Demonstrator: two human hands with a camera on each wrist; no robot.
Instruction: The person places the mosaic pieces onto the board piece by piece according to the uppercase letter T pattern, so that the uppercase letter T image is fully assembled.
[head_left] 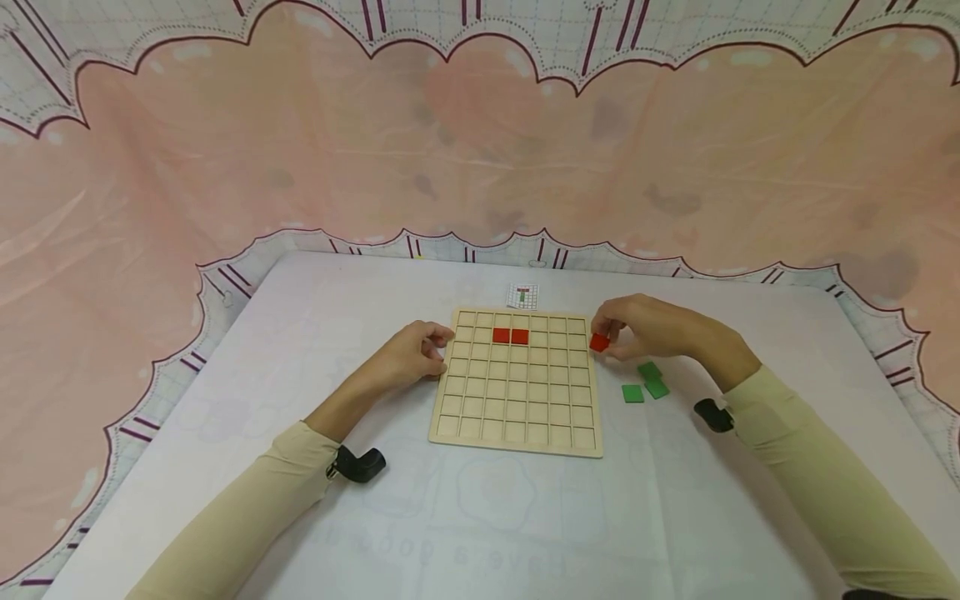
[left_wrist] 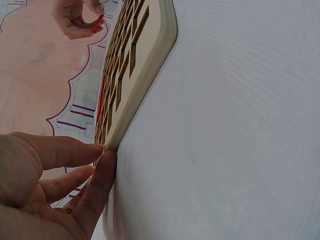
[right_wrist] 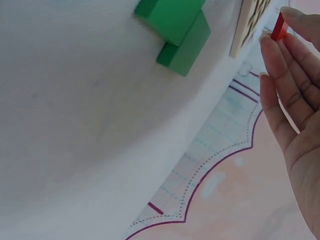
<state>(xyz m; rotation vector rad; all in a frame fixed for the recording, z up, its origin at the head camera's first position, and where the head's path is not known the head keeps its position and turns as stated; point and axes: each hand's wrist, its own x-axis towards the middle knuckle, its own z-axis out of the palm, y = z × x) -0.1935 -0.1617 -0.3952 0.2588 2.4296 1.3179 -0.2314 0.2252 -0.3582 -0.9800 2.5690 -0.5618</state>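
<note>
A light wooden grid board (head_left: pixel 517 450) lies flat in the middle of the table. Two square red tiles (head_left: pixel 502 335) sit side by side in its second row from the far edge. My left hand (head_left: pixel 408 354) holds the board's left edge between thumb and index finger, as the left wrist view shows. Beyond the board's right edge, my right hand (head_left: pixel 651 325) pinches another red tile (right_wrist: pixel 280 27) between thumb and fingertips, raised off the table. Near that hand lie three green tiles (head_left: pixel 633 393), two of them overlapping.
A small printed card (head_left: pixel 522 296) showing a red and green grid pattern lies just past the board's far edge. White cloth (head_left: pixel 300 292) covers the table, and a peach patterned curtain (head_left: pixel 480 150) hangs behind it. Black wrist mounts (head_left: pixel 360 465) stick out at both cuffs.
</note>
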